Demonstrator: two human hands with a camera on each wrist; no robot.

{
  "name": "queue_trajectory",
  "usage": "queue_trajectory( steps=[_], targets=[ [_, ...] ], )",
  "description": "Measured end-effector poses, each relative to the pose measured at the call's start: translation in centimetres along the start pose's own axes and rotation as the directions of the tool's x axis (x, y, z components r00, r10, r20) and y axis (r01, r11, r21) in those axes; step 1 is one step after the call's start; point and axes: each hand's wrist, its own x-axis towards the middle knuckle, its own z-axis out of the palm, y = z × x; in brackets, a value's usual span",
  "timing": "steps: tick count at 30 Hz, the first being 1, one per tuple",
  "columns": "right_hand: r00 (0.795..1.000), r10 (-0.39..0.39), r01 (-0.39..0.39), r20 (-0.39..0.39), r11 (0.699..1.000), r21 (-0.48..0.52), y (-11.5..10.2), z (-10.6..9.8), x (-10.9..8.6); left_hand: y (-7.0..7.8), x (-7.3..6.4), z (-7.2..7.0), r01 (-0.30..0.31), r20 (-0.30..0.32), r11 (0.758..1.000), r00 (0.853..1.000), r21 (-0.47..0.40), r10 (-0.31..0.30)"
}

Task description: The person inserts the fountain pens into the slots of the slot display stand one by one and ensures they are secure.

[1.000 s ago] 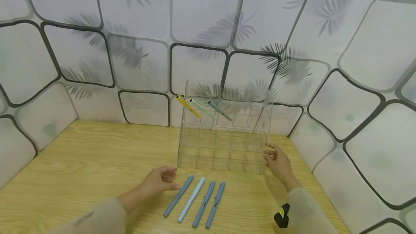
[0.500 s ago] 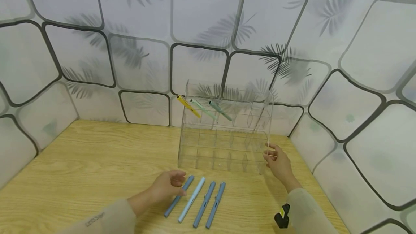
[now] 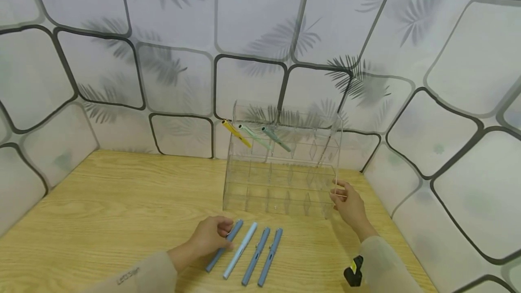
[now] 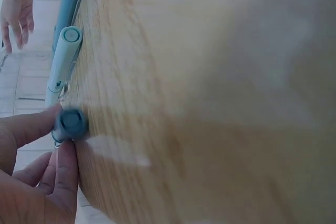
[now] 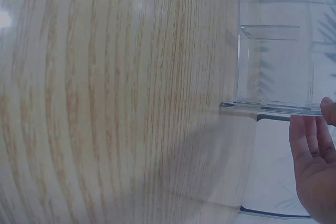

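Observation:
My left hand [image 3: 208,236] pinches the leftmost dark blue pen [image 3: 214,261] between thumb and fingers. In the left wrist view that pen [image 4: 72,123] points end-on at the camera, low against the table. To its right lie a light blue pen [image 3: 240,251] and two more dark blue pens [image 3: 255,257], roughly parallel. Behind them stands a clear tiered display rack [image 3: 281,200]. My right hand [image 3: 351,206] holds the rack's right side panel, fingers outside it in the right wrist view. A yellow pen [image 3: 236,133], a mint pen [image 3: 254,137] and a grey-green pen [image 3: 276,139] lean in an upper tier.
A small black object [image 3: 353,271] with a yellow mark lies beside the right sleeve. The wood-grain table [image 3: 134,193] meets patterned walls [image 3: 179,85] at the back and sides. The rack stands close to the back wall.
My left hand has moved right and slightly down, onto the leftmost dark blue pen, and its thumb and fingers have closed in on it. The right hand stays on the rack.

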Motion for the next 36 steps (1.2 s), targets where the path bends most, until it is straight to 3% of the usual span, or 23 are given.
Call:
queue_trajectory(
  steps=[8, 14, 17, 21, 23, 26, 31, 36],
  targets=[
    [1.000, 0.000, 0.000, 0.001, 1.000, 0.002, 0.4, 0.1, 0.1, 0.0, 0.2, -0.3, 0.020, 0.008, 0.999, 1.000, -0.033, -0.019],
    [1.000, -0.002, 0.002, 0.002, 1.000, 0.007, 0.5, 0.2, 0.0, 0.2, 0.5, -1.5, 0.102, 0.128, 0.985, 0.988, -0.143, -0.083],
    [1.000, 0.004, -0.004, -0.004, 1.000, 0.011, 0.3, 0.2, 0.1, 0.7, 0.6, -2.3, 0.200, 0.223, 0.954, 0.963, -0.224, -0.149],
    [1.000, 0.011, -0.011, -0.004, 1.000, 0.015, 0.2, 0.1, 0.0, 1.4, 0.6, -3.2, 0.317, 0.351, 0.888, 0.916, -0.334, -0.195],
    [1.000, 0.013, -0.013, -0.002, 1.000, 0.018, 0.1, 0.1, 0.0, 1.7, 0.7, -3.6, 0.354, 0.404, 0.860, 0.894, -0.368, -0.195],
    [1.000, 0.013, -0.013, 0.000, 1.000, 0.019, 0.0, 0.1, 0.0, 2.1, 0.7, -4.0, 0.372, 0.454, 0.840, 0.874, -0.395, -0.173],
    [1.000, 0.005, -0.005, -0.004, 1.000, 0.012, 0.0, 0.1, 0.0, 2.6, 1.0, -4.5, 0.346, 0.486, 0.815, 0.869, -0.465, -0.092],
    [1.000, 0.008, -0.008, -0.002, 1.000, 0.013, 0.0, 0.1, 0.0, 3.1, 1.3, -4.9, 0.308, 0.437, 0.800, 0.897, -0.514, -0.065]
  ],
)
